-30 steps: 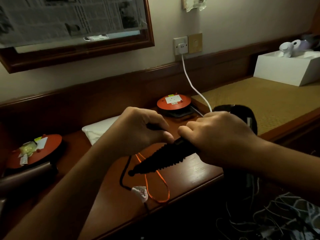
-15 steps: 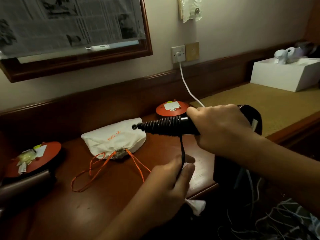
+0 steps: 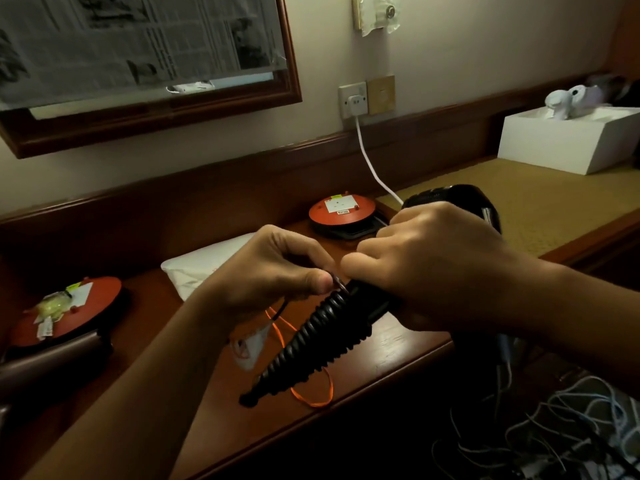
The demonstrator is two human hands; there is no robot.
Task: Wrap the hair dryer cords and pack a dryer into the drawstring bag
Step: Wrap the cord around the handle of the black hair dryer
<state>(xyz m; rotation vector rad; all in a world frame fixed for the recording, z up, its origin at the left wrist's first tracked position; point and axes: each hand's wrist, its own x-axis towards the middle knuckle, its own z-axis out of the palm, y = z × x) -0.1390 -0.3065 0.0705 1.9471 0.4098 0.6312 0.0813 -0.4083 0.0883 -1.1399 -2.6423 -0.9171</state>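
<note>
Over a hotel-room worktop [image 3: 398, 344], the right hand [image 3: 446, 268] closed its grip fully round the handle of the black hair dryer [image 3: 464, 202], fingers curled tight, holding it just above the wood with its ribbed tail [image 3: 311, 348] slanting down toward the near edge. The left hand [image 3: 270, 275] met it at the top of that tail, thumb and fingertips pinched on the thin black cord [image 3: 281, 308], which dropped away beneath the palm toward a blurred white shape I took for the plug [image 3: 251, 344]. The white drawstring bag [image 3: 204, 268] lay on the worktop behind the left hand, its mouth hidden from me, its orange drawstring [image 3: 313, 400] looped out under the dryer's tail. Watching on the remote feed, I judged the wrapping under way and the packing not begun. The danger, as I read it, lay in the taper: a turn laid loosely there could slide toward the narrow tip and undo the coil if the pinch slackened. The dangling plug end could also snag the orange loop and drag the bag along. And the dryer hung near the worktop's edge, above a tangle of pale wires [image 3: 568, 420] below; a slipped grip would send it down among them.
</note>
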